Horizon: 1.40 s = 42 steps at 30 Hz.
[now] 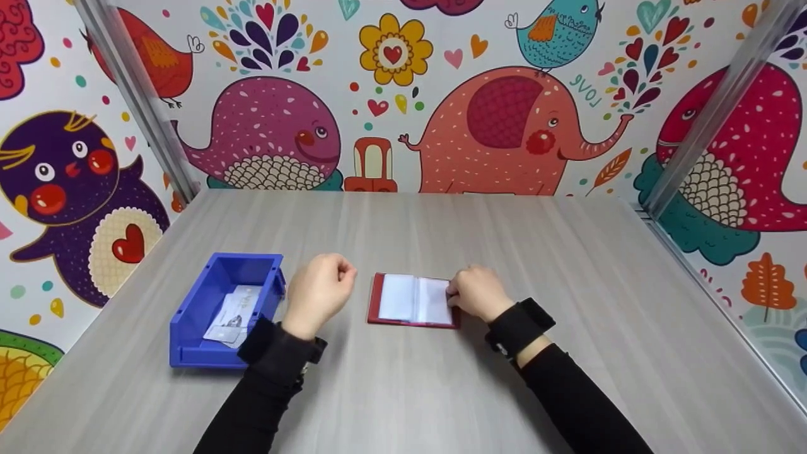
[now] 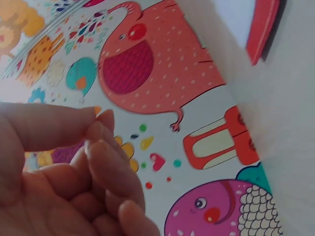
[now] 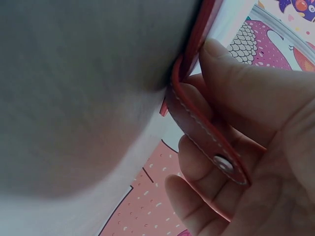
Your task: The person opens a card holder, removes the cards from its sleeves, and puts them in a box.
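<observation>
A red card holder (image 1: pixel 415 300) lies spread on the table, its pale clear sleeves facing up. My right hand (image 1: pixel 479 291) pinches its right edge between thumb and fingers. In the right wrist view, the stitched red strap (image 3: pixel 199 125) with a metal snap hangs across the fingers of that hand. My left hand (image 1: pixel 320 291) hovers between the card holder and a blue bin (image 1: pixel 189 302), its fingers loosely curled. Nothing shows between its fingertips in the left wrist view. Inside the bin lie several cards (image 1: pixel 236 312).
The bin stands at the left of the wood-grain table (image 1: pixel 403 384), close beside my left wrist. Cartoon-printed panels (image 1: pixel 378 94) rise along the back and sides, with metal posts (image 1: pixel 148 107) at the corners.
</observation>
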Each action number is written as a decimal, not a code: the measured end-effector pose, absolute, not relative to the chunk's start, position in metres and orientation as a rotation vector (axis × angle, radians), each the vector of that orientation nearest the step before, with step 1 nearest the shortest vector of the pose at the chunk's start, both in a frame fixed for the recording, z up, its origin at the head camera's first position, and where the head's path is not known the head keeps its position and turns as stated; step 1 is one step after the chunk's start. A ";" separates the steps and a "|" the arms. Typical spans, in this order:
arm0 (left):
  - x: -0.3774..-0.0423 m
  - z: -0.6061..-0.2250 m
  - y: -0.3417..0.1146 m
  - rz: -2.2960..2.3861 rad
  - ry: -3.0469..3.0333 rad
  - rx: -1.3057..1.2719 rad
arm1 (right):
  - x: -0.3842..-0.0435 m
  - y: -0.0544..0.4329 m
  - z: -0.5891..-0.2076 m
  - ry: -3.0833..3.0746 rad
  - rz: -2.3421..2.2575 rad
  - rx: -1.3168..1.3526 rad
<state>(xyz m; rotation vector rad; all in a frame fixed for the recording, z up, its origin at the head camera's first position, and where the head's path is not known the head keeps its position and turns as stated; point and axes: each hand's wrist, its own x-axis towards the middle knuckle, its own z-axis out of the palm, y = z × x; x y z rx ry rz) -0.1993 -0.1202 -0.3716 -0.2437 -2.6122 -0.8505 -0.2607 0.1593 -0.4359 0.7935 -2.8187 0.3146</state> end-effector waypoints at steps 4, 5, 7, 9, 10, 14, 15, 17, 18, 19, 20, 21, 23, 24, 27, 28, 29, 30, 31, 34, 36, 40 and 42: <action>-0.206 -0.381 -0.111 -0.806 -2.652 -0.256 | -0.261 0.159 -0.436 -2.815 0.314 0.801; -0.207 -0.384 -0.109 -0.797 -2.662 -0.259 | -0.260 0.159 -0.435 -2.815 0.316 0.799; -0.209 -0.388 -0.104 -0.786 -2.682 -0.265 | -0.260 0.159 -0.435 -2.817 0.320 0.792; -0.211 -0.393 -0.099 -0.773 -2.698 -0.272 | -0.260 0.159 -0.435 -2.821 0.314 0.787; -0.212 -0.395 -0.097 -0.764 -2.704 -0.275 | -0.260 0.159 -0.435 -2.821 0.315 0.783; -0.214 -0.402 -0.088 -0.728 -2.721 -0.286 | -0.260 0.159 -0.435 -2.813 0.301 0.783; -0.214 -0.404 -0.087 -0.716 -2.724 -0.292 | -0.260 0.159 -0.435 -2.806 0.299 0.784; -0.214 -0.408 -0.084 -0.697 -2.728 -0.303 | -0.260 0.159 -0.435 -2.798 0.299 0.786; -0.214 -0.409 -0.082 -0.692 -2.729 -0.312 | -0.260 0.159 -0.436 -2.793 0.297 0.786; -0.214 -0.411 -0.081 -0.684 -2.728 -0.322 | -0.260 0.159 -0.436 -2.790 0.295 0.786; -0.214 -0.413 -0.080 -0.672 -2.724 -0.336 | -0.261 0.159 -0.436 -2.792 0.293 0.784; -0.214 -0.415 -0.079 -0.659 -2.720 -0.347 | -0.261 0.159 -0.436 -2.797 0.293 0.780; -0.214 -0.419 -0.077 -0.633 -2.711 -0.368 | -0.261 0.158 -0.436 -2.812 0.297 0.773; -0.214 -0.420 -0.076 -0.615 -2.707 -0.379 | -0.261 0.158 -0.436 -2.817 0.298 0.770; -0.216 -0.423 -0.073 -0.548 -2.715 -0.394 | -0.261 0.158 -0.436 -2.830 0.301 0.766; -0.216 -0.424 -0.073 -0.530 -2.723 -0.394 | -0.261 0.158 -0.436 -2.829 0.298 0.770; -0.216 -0.425 -0.072 -0.512 -2.731 -0.395 | -0.261 0.158 -0.435 -2.826 0.294 0.776; -0.217 -0.425 -0.072 -0.497 -2.742 -0.392 | -0.261 0.158 -0.436 -2.823 0.290 0.780; -0.217 -0.425 -0.071 -0.483 -2.750 -0.393 | -0.261 0.158 -0.436 -2.822 0.289 0.780; -0.218 -0.426 -0.069 -0.451 -2.775 -0.402 | -0.261 0.158 -0.435 -2.821 0.292 0.776; -0.218 -0.427 -0.068 -0.428 -2.792 -0.411 | -0.261 0.158 -0.435 -2.827 0.299 0.767; -0.218 -0.429 -0.066 -0.388 -2.826 -0.421 | -0.260 0.159 -0.435 -2.831 0.302 0.768; -0.217 -0.429 -0.066 -0.372 -2.842 -0.420 | -0.260 0.159 -0.435 -2.832 0.299 0.769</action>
